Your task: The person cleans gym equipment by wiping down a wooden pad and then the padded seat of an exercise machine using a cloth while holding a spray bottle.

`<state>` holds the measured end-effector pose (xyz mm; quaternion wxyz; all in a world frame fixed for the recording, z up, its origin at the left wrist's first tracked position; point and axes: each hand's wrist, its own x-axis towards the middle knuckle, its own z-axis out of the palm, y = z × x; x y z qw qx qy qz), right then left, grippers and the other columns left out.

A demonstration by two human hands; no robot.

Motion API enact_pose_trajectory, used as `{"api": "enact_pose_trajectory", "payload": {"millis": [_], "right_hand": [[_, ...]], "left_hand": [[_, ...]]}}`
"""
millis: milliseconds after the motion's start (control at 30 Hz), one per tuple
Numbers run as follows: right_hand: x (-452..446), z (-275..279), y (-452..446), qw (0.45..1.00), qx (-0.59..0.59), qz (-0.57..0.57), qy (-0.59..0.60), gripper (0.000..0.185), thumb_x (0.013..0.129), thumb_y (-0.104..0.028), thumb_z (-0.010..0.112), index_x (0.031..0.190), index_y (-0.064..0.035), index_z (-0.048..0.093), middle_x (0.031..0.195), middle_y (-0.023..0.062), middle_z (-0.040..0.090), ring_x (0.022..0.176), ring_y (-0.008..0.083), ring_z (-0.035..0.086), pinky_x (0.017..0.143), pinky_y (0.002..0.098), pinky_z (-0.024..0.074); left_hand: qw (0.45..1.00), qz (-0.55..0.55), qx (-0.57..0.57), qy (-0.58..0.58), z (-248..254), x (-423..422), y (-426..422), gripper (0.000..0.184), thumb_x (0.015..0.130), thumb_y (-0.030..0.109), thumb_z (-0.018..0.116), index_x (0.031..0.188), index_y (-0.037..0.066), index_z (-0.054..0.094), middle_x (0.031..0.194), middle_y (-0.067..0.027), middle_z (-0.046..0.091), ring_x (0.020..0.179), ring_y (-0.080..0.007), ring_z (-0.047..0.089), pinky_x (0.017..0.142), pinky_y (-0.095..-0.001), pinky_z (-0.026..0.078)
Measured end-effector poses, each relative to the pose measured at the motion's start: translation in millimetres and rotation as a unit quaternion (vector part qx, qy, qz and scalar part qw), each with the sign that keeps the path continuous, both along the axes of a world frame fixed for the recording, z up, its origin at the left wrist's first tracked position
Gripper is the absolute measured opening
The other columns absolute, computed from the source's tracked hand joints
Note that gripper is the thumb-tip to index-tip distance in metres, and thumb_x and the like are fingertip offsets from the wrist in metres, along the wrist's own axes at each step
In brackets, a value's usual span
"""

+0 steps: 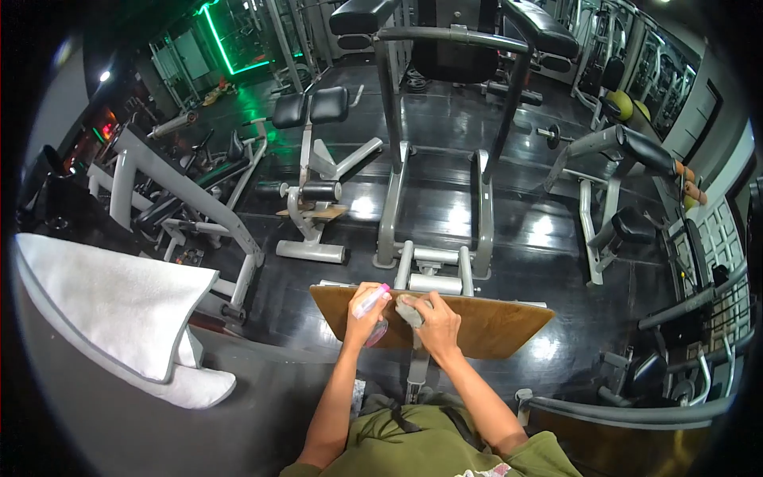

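The spray bottle (372,305), its lower part partly hidden, is gripped in the left hand (366,313) above the brown board (477,324). Beside it, the right hand (437,324), knuckles up, pinches a grey cloth (411,310) at the board's far edge, fingers partly covering it. Both forearms reach forward, wrists near the board.

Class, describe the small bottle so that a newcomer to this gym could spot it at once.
Find the wide brown board just beyond the green shirt. Over the board's left part is the person's left hand, gripping the small see-through bottle. Its bright pink top sets it apart from the greyish wad in the right hand.
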<state>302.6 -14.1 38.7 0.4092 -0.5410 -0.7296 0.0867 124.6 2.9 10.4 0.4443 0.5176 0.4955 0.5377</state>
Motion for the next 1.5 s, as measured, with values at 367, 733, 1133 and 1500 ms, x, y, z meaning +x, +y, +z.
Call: {"api": "enact_pose_trajectory", "payload": {"millis": [367, 733, 1133, 1500], "right_hand": [[30.4, 3.5, 2.5, 0.999, 0.042, -0.008, 0.019, 0.04, 0.068, -0.012, 0.079, 0.104, -0.0244, 0.072, 0.092, 0.0011, 0.06, 0.078, 0.023, 0.065, 0.061, 0.0362, 0.0505], [34.1, -9.6, -2.0, 1.0, -0.013, 0.02, -0.005, 0.04, 0.066, -0.012, 0.079, 0.103, -0.0247, 0.072, 0.087, 0.0007, 0.058, 0.076, 0.0228, 0.066, 0.057, 0.0381, 0.0498], [44.0, -16.5, -13.1, 0.998, -0.044, 0.017, -0.042, 0.046, 0.061, -0.005, 0.078, 0.101, -0.0289, 0.074, 0.083, 0.0007, 0.058, 0.074, 0.0227, 0.065, 0.058, 0.0382, 0.0498], [48.1, -33.9, -15.2, 1.0, 0.018, 0.0, -0.011, 0.042, 0.065, -0.01, 0.081, 0.103, -0.0244, 0.073, 0.084, -0.0005, 0.059, 0.072, 0.022, 0.064, 0.058, 0.0354, 0.0497]], "left_hand": [[0.998, 0.053, 0.018, -0.019, -1.8, 15.2, -4.1, 0.018, 0.093, 0.015, 0.066, 0.1, -0.001, 0.062, 0.089, -0.0034, 0.063, 0.055, -0.0054, 0.051, 0.05, -0.0214, 0.043], [0.997, 0.061, 0.012, -0.037, -3.3, 18.5, -3.5, 0.015, 0.092, 0.014, 0.068, 0.096, 0.001, 0.062, 0.088, -0.0012, 0.062, 0.057, -0.0035, 0.051, 0.05, -0.0205, 0.042], [0.997, 0.061, 0.021, -0.03, -5.4, 18.6, -5.8, 0.017, 0.09, 0.014, 0.07, 0.095, -0.001, 0.065, 0.095, -0.0004, 0.059, 0.059, -0.0035, 0.052, 0.048, -0.0211, 0.042], [0.998, 0.056, 0.013, -0.027, -4.9, 17.9, -5.4, 0.018, 0.092, 0.012, 0.066, 0.103, 0.0, 0.059, 0.087, -0.0026, 0.061, 0.054, -0.0042, 0.05, 0.049, -0.0205, 0.042]]}}
